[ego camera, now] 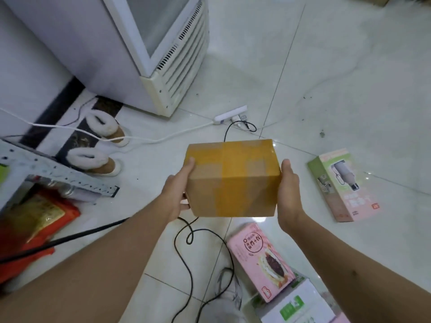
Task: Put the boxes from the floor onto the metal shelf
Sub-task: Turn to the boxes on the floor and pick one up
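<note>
A brown cardboard box (233, 180) sealed with yellowish tape is held in the air above the white tiled floor. My left hand (178, 192) grips its left side, thumb on top and fingers underneath. My right hand (288, 194) presses against its right side, thumb up along the edge. On the floor lie a pink box (261, 259), a green and pink box (342, 185) and a white and green box (293, 306). The metal shelf (53, 171) shows at the left edge, with red and yellow packages (39, 217) on a lower level.
A white fridge cabinet (163, 54) stands at the back left. A pair of fur-lined slippers (100, 145) sits beside the shelf. A white power strip (231, 114) with its cord and black cables (186, 241) trail across the floor. My shoe (229, 297) is below.
</note>
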